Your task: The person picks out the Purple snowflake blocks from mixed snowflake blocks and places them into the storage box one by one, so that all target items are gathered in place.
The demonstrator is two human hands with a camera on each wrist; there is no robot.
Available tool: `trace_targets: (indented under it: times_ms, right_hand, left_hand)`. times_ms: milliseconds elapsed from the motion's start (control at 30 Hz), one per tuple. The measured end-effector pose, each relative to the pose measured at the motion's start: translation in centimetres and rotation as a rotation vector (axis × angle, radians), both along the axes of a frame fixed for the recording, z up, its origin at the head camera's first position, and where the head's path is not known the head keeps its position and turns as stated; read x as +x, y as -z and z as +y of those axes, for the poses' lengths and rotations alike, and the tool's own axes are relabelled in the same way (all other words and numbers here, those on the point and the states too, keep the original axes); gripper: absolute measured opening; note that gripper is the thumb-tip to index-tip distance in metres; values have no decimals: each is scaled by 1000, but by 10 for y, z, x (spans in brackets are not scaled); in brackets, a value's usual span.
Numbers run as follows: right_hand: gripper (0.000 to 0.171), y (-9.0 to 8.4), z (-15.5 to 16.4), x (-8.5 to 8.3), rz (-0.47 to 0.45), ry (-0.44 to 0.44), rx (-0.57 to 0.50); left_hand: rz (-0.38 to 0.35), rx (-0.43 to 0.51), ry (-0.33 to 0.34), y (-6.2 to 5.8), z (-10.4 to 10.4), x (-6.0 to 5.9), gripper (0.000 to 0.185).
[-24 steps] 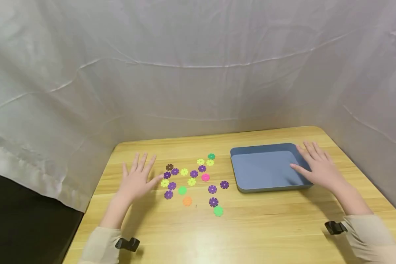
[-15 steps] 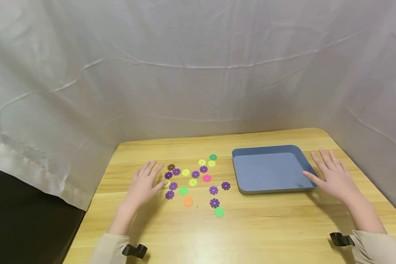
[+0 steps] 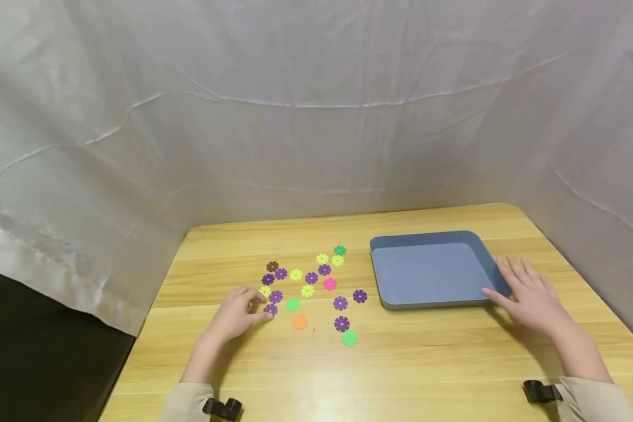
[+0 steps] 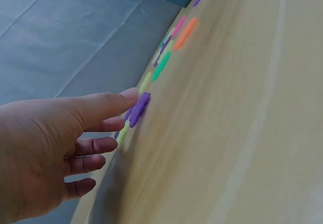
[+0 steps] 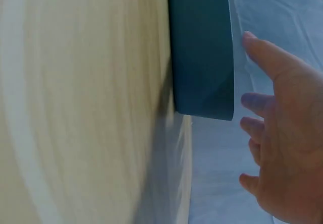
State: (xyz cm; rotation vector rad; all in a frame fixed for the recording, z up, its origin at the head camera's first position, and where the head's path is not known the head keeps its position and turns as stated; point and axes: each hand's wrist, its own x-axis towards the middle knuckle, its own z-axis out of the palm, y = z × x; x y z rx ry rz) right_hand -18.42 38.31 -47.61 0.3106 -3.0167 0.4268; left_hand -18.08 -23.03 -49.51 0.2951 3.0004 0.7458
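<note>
My left hand (image 3: 235, 314) is low over the left end of a loose spread of notched plastic discs. Its thumb and forefinger stand apart around a purple disc (image 3: 271, 309), fingertips right at its edge. In the left wrist view that purple disc (image 4: 140, 109) is just below the thumb tip. A yellow disc (image 3: 265, 291) and another purple disc (image 3: 276, 296) lie close by the forefinger. My right hand (image 3: 535, 302) hovers by the near right corner of a shallow blue-grey tray (image 3: 432, 275), fingers spread, thumb over the rim, holding nothing.
Farther right lie more discs, including an orange disc (image 3: 300, 321), a pink disc (image 3: 329, 283) and a green disc (image 3: 349, 338). All are on a wooden table (image 3: 401, 369). Grey curtains (image 3: 316, 146) hang behind and beside it.
My left hand has moved right and down to the purple disc, its spread fingers bending in. The right hand has shifted right, from over the tray to its corner.
</note>
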Motion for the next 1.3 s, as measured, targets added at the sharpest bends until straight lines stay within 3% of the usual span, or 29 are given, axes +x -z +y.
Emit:
trace_targets:
  times_ms: [400,767,1067,1300]
  right_hand:
    - [85,6,3,-2,-147,-4,-122]
    - [85,7,2,-1,-147,1,-155]
    - [85,4,0,1,-144,9,-129]
    - [86,4,0,1,-151,9,-115]
  left_hand:
    - [-40,69,4,5,2,1,29]
    - [-125,272,-22,3,2,-1,21]
    - [-200,425,-27,4,-10,0,13]
    - [-286,501,14,-7,-14,-1,20]
